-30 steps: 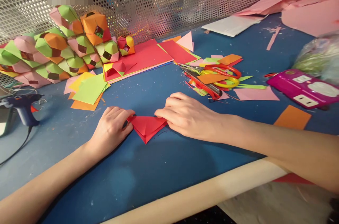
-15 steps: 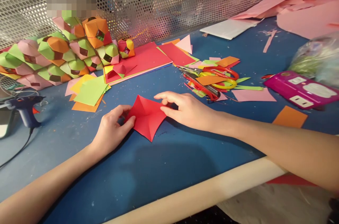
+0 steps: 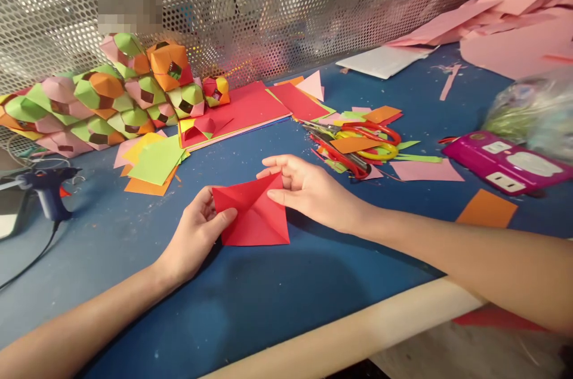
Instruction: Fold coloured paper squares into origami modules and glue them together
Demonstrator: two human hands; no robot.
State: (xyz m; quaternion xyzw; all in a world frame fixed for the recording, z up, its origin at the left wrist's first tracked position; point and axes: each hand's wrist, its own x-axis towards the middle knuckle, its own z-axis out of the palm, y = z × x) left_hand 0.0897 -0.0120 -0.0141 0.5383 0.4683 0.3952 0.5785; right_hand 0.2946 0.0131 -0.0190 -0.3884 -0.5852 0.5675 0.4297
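Observation:
A square of red paper with diagonal creases is held just above the blue table, its flat edge toward me. My left hand pinches its left side, thumb on top and fingers curled behind. At the upper right corner my right hand grips it, thumb on the face and the other fingers behind. Beyond the hands, a small folded red paper piece lies on a stack of coloured sheets. To the left is a loose pile of green, yellow and orange squares.
Folded paper balls are heaped at the back left against a perforated metal screen. A blue glue gun stands left. Scissors lie among scraps, with a magenta power strip and a plastic bag at right.
The red paper has turned, from a corner pointing toward me to a flat edge. My right hand now holds its upper right corner, and the left thumb reaches further onto the sheet.

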